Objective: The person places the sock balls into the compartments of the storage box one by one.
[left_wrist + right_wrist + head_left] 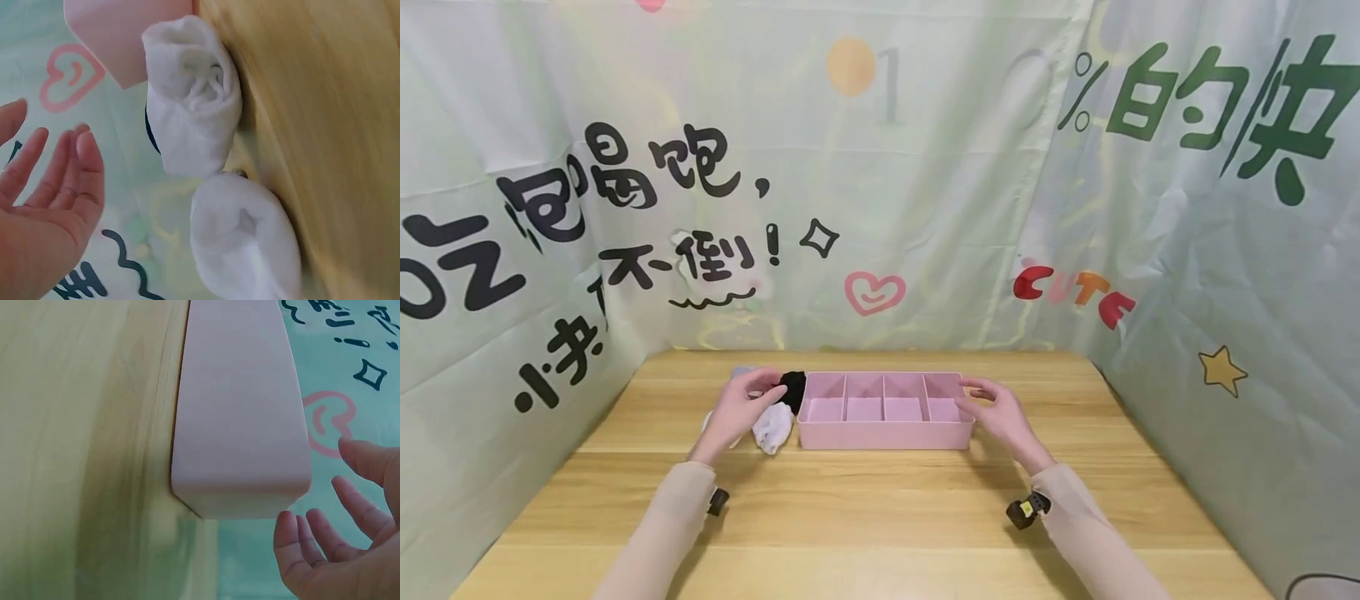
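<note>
A pink divided storage box (883, 435) with several compartments sits toward the back of the table; nothing shows inside them. My left hand (739, 410) hovers over a group of rolled socks left of the box. A rolled white sock (772, 427) lies below its fingers, and a black bundle (793, 392), probably a sock, is beside the box's left end. In the left wrist view two white socks show, one (194, 94) nearer the box and another (244, 237); the hand's loosely bent fingers hold nothing. My right hand (350, 531) is by the box's right end, fingers spread and holding nothing.
Grey and white cloth (742, 370) shows partly behind my left hand. Printed fabric curtains (925, 208) stand at the back and both sides of the wooden table (880, 517). A dark cable (1322, 577) shows at the lower right corner.
</note>
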Tool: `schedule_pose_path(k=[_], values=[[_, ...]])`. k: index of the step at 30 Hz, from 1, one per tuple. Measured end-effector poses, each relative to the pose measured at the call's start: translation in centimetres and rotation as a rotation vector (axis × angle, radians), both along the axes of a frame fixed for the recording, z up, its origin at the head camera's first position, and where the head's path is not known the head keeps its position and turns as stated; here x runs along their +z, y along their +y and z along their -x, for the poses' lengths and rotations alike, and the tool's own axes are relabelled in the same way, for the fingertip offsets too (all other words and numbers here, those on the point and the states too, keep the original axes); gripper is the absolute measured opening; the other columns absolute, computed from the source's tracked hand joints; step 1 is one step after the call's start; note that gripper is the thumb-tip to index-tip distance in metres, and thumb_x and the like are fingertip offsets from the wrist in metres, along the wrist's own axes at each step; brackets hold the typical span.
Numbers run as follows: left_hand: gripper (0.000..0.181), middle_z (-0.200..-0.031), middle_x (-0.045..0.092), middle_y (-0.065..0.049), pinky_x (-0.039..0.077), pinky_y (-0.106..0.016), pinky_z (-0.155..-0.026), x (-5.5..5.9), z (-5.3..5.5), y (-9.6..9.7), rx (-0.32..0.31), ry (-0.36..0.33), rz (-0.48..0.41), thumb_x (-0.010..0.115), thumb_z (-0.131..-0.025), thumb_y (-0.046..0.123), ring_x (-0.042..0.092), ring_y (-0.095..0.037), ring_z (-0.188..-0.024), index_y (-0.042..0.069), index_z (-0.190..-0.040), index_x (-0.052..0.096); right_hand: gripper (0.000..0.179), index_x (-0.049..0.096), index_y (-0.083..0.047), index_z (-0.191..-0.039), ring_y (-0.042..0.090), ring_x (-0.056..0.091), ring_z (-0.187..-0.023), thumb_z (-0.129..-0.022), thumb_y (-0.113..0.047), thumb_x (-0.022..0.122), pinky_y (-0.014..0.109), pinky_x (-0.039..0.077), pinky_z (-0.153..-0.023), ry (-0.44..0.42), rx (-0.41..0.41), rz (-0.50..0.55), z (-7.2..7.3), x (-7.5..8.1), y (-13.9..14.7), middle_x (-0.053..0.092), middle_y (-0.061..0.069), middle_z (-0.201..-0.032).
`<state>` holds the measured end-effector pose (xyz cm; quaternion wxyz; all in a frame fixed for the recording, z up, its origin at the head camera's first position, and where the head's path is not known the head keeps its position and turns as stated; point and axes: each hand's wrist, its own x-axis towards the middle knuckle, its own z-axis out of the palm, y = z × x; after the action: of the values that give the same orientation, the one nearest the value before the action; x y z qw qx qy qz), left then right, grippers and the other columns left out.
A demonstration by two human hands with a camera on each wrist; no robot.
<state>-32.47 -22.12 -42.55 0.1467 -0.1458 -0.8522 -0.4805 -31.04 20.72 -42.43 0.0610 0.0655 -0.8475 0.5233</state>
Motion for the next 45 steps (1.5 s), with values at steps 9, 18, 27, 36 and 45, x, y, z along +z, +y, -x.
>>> schedule_pose_path(k=[9,18,27,36,45], values=[[0.047,-0.122,0.067,-0.018,0.051,-0.023,-0.087,-0.8,0.1,-2.4,0.014,-0.140,-0.094,0.076,-0.087,0.025,0.065,-0.024,-0.109,0.005,-0.128,0.063,0.061,0.035,0.003,-0.148,0.043,0.040,-0.137,-0.095,-0.010,0.063,0.043,0.046,-0.104,-0.157,0.143,0.188,0.3,-1.6,1.3,0.039,0.028,-0.150],[0.053,-0.132,0.060,-0.023,0.050,-0.022,-0.093,-1.4,-0.4,-5.7,0.029,-0.198,-0.163,0.074,-0.088,0.021,0.059,-0.029,-0.120,-0.002,-0.133,0.057,0.064,0.031,0.002,-0.150,0.043,0.037,-0.138,-0.096,-0.011,0.062,0.041,0.047,-0.104,-0.195,0.197,0.267,0.7,-2.7,1.4,0.033,0.028,-0.153],[0.063,-0.142,0.053,-0.020,0.034,-0.049,-0.112,-2.1,-0.7,-8.8,0.048,-0.288,-0.137,0.074,-0.088,0.028,0.044,-0.037,-0.135,-0.001,-0.138,0.051,0.065,0.030,-0.001,-0.151,0.041,0.035,-0.140,-0.096,-0.013,0.063,0.040,0.047,-0.103,-0.219,0.189,0.259,0.7,-2.5,1.5,0.030,0.025,-0.156],[0.066,-0.149,0.041,-0.025,0.047,-0.026,-0.095,-3.2,0.0,-10.2,0.000,-0.495,-0.222,0.072,-0.088,0.017,0.058,-0.013,-0.112,-0.003,-0.143,0.042,0.066,0.031,-0.003,-0.152,0.041,0.037,-0.138,-0.095,-0.011,0.064,0.040,0.049,-0.101,-0.245,0.199,0.280,0.7,-2.8,1.5,0.029,0.024,-0.156],[0.067,-0.155,0.027,-0.027,0.051,-0.024,-0.081,-2.5,0.8,-10.5,-0.160,-0.663,-0.291,0.068,-0.090,0.010,0.057,-0.006,-0.095,0.001,-0.149,0.035,0.063,0.030,-0.002,-0.152,0.042,0.037,-0.137,-0.096,-0.007,0.061,0.041,0.049,-0.100,-0.252,0.188,0.305,0.5,-2.6,1.7,0.029,0.026,-0.156]])
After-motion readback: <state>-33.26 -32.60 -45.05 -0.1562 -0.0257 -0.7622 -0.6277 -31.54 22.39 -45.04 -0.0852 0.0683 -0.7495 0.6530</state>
